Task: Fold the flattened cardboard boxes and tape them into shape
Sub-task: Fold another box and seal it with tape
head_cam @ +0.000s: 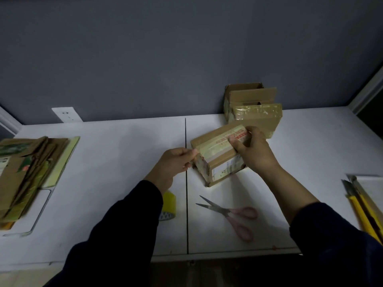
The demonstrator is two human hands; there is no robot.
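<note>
Two hands: both on the small cardboard box (217, 154), tilted on the table (124, 162).
Left hand (172, 162): I pinch the tape at the box's end.
Right hand (250, 150): fingers clamp the far end.
Technique: I should press the tape flat, smoothing it over the corner.

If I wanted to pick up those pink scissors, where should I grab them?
Take the scissors by the pink handle loops, coming from the near right. They lie flat on the table with the blades open and pointing away to the left, so the handles are the safe end closest to you.
</note>
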